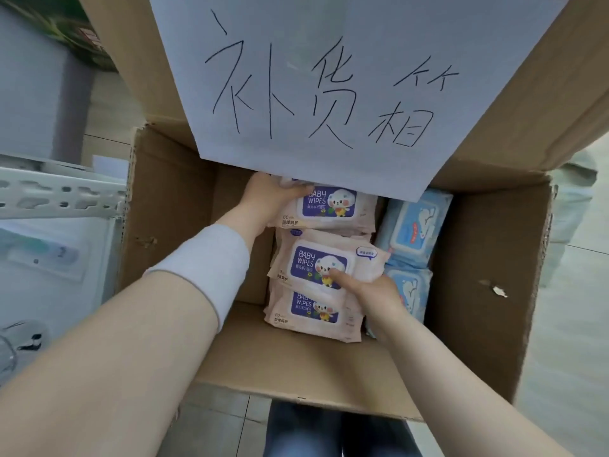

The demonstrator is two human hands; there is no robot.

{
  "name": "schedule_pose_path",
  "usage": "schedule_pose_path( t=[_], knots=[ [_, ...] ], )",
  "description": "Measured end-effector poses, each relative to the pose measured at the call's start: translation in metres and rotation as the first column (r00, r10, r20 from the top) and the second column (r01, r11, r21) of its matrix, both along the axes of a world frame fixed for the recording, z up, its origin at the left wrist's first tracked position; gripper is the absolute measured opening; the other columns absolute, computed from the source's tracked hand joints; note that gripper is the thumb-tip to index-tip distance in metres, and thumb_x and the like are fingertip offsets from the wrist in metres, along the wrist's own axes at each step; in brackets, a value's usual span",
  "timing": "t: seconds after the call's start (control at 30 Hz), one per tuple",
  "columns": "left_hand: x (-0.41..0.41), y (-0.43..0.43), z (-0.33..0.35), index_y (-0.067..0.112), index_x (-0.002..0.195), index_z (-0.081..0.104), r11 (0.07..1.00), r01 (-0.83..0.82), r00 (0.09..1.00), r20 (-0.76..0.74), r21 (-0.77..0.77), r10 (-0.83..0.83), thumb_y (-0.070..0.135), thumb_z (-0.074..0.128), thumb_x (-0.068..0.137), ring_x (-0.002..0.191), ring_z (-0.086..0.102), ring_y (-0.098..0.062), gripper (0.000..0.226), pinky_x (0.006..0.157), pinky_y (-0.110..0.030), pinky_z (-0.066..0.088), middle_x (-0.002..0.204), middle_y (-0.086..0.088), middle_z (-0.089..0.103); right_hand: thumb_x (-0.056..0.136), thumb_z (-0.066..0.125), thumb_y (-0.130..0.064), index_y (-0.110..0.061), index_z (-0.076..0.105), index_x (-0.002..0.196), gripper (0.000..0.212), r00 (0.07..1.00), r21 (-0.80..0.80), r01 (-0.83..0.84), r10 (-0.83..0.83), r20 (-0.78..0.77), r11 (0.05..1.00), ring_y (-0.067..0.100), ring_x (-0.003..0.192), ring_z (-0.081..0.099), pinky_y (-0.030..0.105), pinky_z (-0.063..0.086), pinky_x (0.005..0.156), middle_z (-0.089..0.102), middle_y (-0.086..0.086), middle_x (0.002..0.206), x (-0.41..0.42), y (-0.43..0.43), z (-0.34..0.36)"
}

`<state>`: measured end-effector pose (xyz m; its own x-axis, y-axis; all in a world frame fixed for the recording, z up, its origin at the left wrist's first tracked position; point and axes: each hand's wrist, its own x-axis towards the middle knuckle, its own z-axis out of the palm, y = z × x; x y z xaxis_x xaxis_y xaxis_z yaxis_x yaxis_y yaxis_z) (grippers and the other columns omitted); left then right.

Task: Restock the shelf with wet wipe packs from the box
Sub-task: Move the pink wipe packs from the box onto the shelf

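An open cardboard box (487, 291) holds pink baby wipe packs with purple labels and light blue packs (415, 225) along its right side. My left hand (267, 199) reaches deep into the box and grips the far pink pack (333, 207) at its left end. My right hand (375, 295) holds the middle pink pack (326, 262) at its right end, thumb pressed on the label. A third pink pack (313, 311) lies below it, nearest me.
The box's far flap (494, 110) stands up with a white paper sign (329, 77) of handwritten characters hanging over the far packs. A white metal shelf rail (59, 192) and shelf items are at the left. Tiled floor surrounds the box.
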<state>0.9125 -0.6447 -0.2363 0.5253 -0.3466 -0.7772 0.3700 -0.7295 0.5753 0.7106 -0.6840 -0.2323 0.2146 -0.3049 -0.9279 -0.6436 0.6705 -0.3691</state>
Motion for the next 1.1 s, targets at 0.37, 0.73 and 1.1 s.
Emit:
schedule_pose_path(
  t=[0.37, 0.73, 1.1],
  knots=[
    [-0.057, 0.110, 0.099, 0.012, 0.107, 0.058, 0.868, -0.484, 0.862, -0.108, 0.114, 0.495, 0.022, 0.074, 0.078, 0.071, 0.067, -0.014, 0.035, 0.060, -0.028, 0.057, 0.096, -0.007, 0.069, 0.071, 0.079, -0.022, -0.006, 0.067, 0.106, 0.041, 0.998, -0.013, -0.050, 0.049, -0.037, 0.999, 0.028, 0.092, 0.070, 0.045, 0.053, 0.091, 0.074, 0.010, 0.100, -0.097, 0.009, 0.102],
    [-0.172, 0.284, 0.325, 0.009, 0.107, 0.061, 0.665, -0.718, 0.640, 0.182, -0.205, 0.747, 0.019, 0.073, 0.079, 0.064, 0.067, -0.005, 0.032, 0.057, -0.021, 0.056, 0.091, -0.004, 0.070, 0.058, 0.084, -0.040, -0.007, 0.065, 0.107, 0.062, 0.854, -0.086, -0.406, 0.411, 0.320, 0.910, 0.019, 0.084, 0.073, 0.029, 0.058, 0.072, 0.076, 0.004, 0.091, -0.122, 0.073, 0.259],
    [-0.269, 0.523, 0.556, 0.020, 0.090, 0.063, 0.377, -0.601, 0.187, 0.334, -0.705, 0.924, 0.007, 0.063, 0.085, 0.069, 0.070, -0.002, 0.014, 0.064, -0.021, 0.056, 0.071, 0.014, 0.074, 0.068, 0.070, -0.021, -0.008, 0.063, 0.105, 0.040, 0.386, -0.234, -0.734, 0.675, 0.629, 0.638, 0.016, 0.083, 0.073, 0.027, 0.059, 0.065, 0.076, 0.002, 0.091, -0.087, 0.261, 0.454]
  ],
)
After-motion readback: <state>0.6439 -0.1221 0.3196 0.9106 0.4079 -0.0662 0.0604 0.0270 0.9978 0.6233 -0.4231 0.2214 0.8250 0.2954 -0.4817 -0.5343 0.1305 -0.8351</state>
